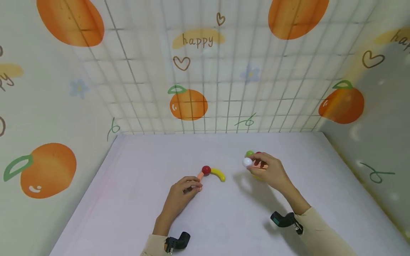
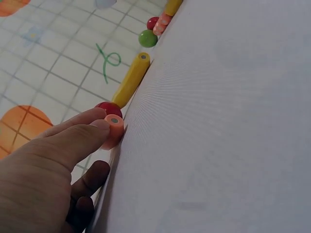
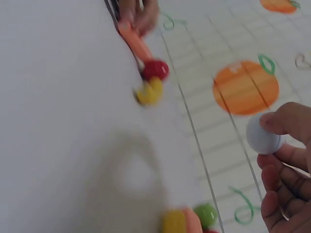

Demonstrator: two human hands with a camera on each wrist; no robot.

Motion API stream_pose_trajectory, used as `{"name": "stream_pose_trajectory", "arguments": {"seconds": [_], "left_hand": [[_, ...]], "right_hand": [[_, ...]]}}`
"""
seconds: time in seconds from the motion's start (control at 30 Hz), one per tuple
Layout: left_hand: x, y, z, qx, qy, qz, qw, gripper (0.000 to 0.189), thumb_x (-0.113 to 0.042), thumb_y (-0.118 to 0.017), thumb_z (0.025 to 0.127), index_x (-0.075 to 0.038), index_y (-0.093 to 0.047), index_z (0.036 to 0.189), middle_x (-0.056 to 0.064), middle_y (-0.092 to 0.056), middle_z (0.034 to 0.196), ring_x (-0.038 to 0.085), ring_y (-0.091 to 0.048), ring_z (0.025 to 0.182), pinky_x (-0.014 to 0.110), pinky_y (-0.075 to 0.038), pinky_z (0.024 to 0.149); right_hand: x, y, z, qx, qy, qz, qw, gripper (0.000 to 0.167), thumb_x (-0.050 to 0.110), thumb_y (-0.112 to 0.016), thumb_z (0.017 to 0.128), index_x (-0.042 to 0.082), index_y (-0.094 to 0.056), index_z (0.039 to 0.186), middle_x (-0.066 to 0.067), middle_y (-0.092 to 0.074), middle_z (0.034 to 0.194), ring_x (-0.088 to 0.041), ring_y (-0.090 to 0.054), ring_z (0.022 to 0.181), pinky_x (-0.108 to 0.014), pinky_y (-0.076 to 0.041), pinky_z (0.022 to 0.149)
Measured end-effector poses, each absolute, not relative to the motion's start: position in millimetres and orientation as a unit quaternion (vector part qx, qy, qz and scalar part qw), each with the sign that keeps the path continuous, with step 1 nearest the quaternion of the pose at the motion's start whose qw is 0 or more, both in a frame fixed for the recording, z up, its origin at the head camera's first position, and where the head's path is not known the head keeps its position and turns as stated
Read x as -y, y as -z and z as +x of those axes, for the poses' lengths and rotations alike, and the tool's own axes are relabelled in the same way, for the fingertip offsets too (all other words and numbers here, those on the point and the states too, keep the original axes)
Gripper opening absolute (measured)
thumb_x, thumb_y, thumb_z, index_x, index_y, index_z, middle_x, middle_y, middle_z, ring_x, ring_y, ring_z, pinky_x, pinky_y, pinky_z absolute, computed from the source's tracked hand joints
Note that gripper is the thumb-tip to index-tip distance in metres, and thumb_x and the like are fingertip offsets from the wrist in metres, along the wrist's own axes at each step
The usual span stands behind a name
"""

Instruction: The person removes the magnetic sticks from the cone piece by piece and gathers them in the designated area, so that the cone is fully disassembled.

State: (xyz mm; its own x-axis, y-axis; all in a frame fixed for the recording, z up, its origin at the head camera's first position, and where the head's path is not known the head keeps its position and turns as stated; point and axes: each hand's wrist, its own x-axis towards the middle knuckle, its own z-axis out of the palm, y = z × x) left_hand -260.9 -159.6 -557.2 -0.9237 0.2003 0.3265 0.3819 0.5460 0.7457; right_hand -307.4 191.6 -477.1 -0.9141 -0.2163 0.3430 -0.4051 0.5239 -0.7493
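Note:
My right hand point(image 1: 274, 174) pinches a white ball point(image 3: 262, 134) between thumb and fingers, raised above the table at the right. Its shadow falls on the surface below. My left hand point(image 1: 180, 197) is down at the table and holds a short coral rod point(image 2: 114, 130) by its near part. A grey disc shows in the rod's end. At the rod's far end sits a glossy red ball point(image 1: 206, 170). A curved yellow rod point(image 1: 219, 174) extends rightward from that ball, making a row of three pieces.
Behind my right hand is a second group: a green ball point(image 2: 147, 38), a red ball point(image 2: 153, 23), a coral rod point(image 3: 193, 221) and a yellow piece point(image 3: 174, 222). The white table point(image 1: 144, 153) meets a grid-patterned curtain point(image 1: 224, 81) at the back.

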Motion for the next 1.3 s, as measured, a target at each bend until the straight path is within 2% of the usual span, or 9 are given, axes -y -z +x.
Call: {"name": "stream_pose_trajectory", "arguments": {"seconds": [0.13,0.3,0.53,0.63,0.8,0.9,1.17,1.3], "left_hand": [[160,561,-253,0.872,0.456,-0.154,0.088,0.011,-0.023,-0.077,0.09,-0.026,-0.078,0.1,-0.02,-0.064,0.118,0.003,-0.061,0.094,0.025,-0.052,0.08],[158,557,-260,0.869,0.452,-0.171,0.108,0.011,-0.02,-0.078,0.088,-0.025,-0.079,0.099,-0.017,-0.065,0.117,0.004,-0.061,0.091,0.024,-0.053,0.077],[156,555,-267,0.866,0.445,-0.192,0.124,0.013,-0.02,-0.078,0.089,-0.024,-0.078,0.101,-0.013,-0.065,0.119,0.005,-0.061,0.091,0.025,-0.052,0.077],[157,558,-265,0.865,0.446,-0.191,0.126,0.013,-0.02,-0.079,0.088,-0.023,-0.078,0.101,-0.012,-0.066,0.118,0.006,-0.061,0.091,0.025,-0.053,0.077],[154,562,-263,0.865,0.453,-0.178,0.119,0.013,-0.021,-0.079,0.088,-0.026,-0.078,0.1,-0.017,-0.065,0.117,0.004,-0.061,0.091,0.024,-0.052,0.078],[154,562,-263,0.865,0.455,-0.179,0.111,0.013,-0.022,-0.077,0.09,-0.027,-0.077,0.102,-0.019,-0.063,0.119,0.004,-0.06,0.094,0.025,-0.052,0.08],[157,559,-262,0.862,0.446,-0.199,0.137,0.014,-0.017,-0.078,0.089,-0.022,-0.078,0.103,-0.011,-0.066,0.118,0.008,-0.061,0.093,0.024,-0.052,0.078],[159,558,-262,0.863,0.457,-0.188,0.108,0.014,-0.025,-0.075,0.092,-0.03,-0.078,0.105,-0.017,-0.068,0.113,0.007,-0.06,0.09,0.026,-0.052,0.076]], "right_hand": [[-222,480,-319,0.883,-0.432,0.136,0.125,0.04,0.025,-0.082,0.085,0.012,-0.068,0.12,-0.002,-0.066,0.1,-0.022,-0.059,0.088,-0.026,-0.048,0.073],[-249,481,-342,0.904,-0.39,0.097,0.144,0.036,0.026,-0.079,0.089,0.007,-0.068,0.117,-0.006,-0.068,0.102,-0.026,-0.061,0.093,-0.031,-0.045,0.077],[-270,494,-364,0.922,-0.371,0.042,0.106,0.04,0.028,-0.076,0.091,0.005,-0.067,0.121,-0.013,-0.068,0.109,-0.03,-0.06,0.099,-0.04,-0.046,0.078],[-273,502,-369,0.923,-0.379,0.025,0.063,0.042,0.031,-0.076,0.091,0.006,-0.066,0.123,-0.013,-0.067,0.111,-0.03,-0.059,0.103,-0.04,-0.047,0.079],[-278,514,-373,0.927,-0.376,0.008,0.009,0.048,0.035,-0.073,0.092,0.005,-0.063,0.128,-0.015,-0.065,0.117,-0.032,-0.057,0.108,-0.043,-0.05,0.085],[-279,519,-375,0.927,-0.374,0.0,0.005,0.047,0.033,-0.072,0.094,0.003,-0.062,0.129,-0.017,-0.064,0.117,-0.034,-0.057,0.109,-0.046,-0.05,0.087],[-277,525,-377,0.93,-0.368,0.005,-0.015,0.054,0.038,-0.068,0.096,0.001,-0.057,0.133,-0.021,-0.061,0.124,-0.038,-0.055,0.117,-0.053,-0.047,0.096],[-273,517,-370,0.934,-0.356,0.016,0.011,0.056,0.036,-0.066,0.097,-0.001,-0.053,0.137,-0.022,-0.055,0.128,-0.039,-0.052,0.117,-0.055,-0.047,0.094]]}}
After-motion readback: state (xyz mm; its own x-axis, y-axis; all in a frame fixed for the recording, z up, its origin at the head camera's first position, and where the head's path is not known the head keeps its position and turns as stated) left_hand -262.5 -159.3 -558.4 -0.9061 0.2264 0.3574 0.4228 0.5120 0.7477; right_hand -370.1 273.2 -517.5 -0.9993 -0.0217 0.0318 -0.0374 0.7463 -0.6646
